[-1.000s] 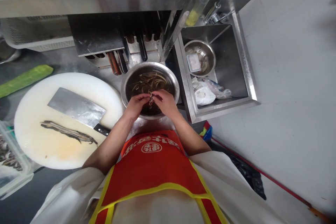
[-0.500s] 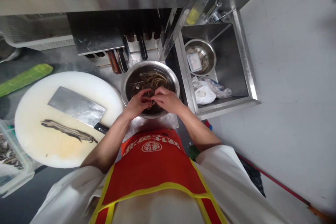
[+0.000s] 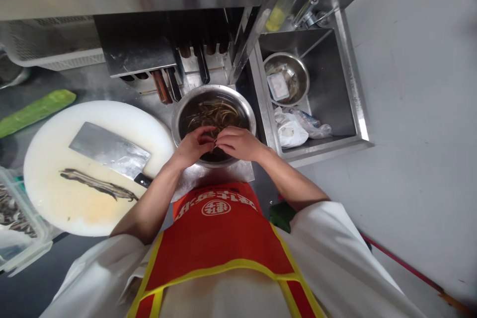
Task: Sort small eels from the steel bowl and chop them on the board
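My left hand (image 3: 192,147) and my right hand (image 3: 238,143) meet over the near side of a steel bowl (image 3: 246,109) of dark water with several thin eels (image 3: 216,112) in it. Both hands pinch one small eel (image 3: 213,144) between their fingertips, just above the water. To the left, a round white cutting board (image 3: 55,159) carries a cleaver (image 3: 108,149) and a split, flattened eel (image 3: 97,185).
A knife rack (image 3: 175,79) stands behind the bowl. At right, a sink (image 3: 350,84) holds a smaller steel bowl (image 3: 301,72) and plastic bags (image 3: 294,129). A green vegetable (image 3: 35,112) lies at far left; a clear tub (image 3: 18,228) of eel pieces sits bottom left.
My right elbow has swung out to the right and the right hand has turned flatter. Both hands stay over the bowl, working the same small eel.
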The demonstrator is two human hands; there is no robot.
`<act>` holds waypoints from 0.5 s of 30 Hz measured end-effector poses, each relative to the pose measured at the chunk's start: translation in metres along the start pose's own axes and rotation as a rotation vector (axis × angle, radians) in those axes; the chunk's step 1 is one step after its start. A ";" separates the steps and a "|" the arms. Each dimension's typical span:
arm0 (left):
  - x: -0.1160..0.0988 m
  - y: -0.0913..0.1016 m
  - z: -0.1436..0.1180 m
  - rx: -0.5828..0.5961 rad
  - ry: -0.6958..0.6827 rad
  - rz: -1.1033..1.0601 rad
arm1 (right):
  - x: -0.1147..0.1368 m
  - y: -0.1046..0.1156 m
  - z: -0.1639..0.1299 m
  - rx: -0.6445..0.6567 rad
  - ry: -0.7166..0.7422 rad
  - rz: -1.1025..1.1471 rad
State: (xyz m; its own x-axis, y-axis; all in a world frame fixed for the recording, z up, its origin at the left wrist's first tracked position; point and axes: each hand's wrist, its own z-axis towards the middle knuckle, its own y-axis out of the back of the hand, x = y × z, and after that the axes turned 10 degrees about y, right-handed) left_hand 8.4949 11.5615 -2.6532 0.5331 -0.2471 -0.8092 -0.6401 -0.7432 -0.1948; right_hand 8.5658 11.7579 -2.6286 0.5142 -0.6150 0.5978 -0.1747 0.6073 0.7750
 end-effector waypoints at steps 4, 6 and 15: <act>-0.001 -0.005 -0.001 -0.109 -0.036 -0.034 | 0.007 -0.006 0.005 -0.127 -0.110 -0.001; -0.002 -0.006 -0.001 -0.134 -0.031 -0.055 | 0.008 -0.009 0.007 -0.166 -0.136 -0.005; -0.005 -0.005 -0.006 -0.201 0.000 0.001 | 0.007 -0.009 0.011 -0.130 -0.155 -0.022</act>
State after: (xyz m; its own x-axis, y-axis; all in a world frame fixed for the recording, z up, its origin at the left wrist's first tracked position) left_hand 8.4986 11.5627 -2.6444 0.5326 -0.2478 -0.8093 -0.5170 -0.8523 -0.0792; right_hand 8.5619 11.7429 -2.6292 0.3796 -0.6928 0.6131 -0.0495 0.6465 0.7613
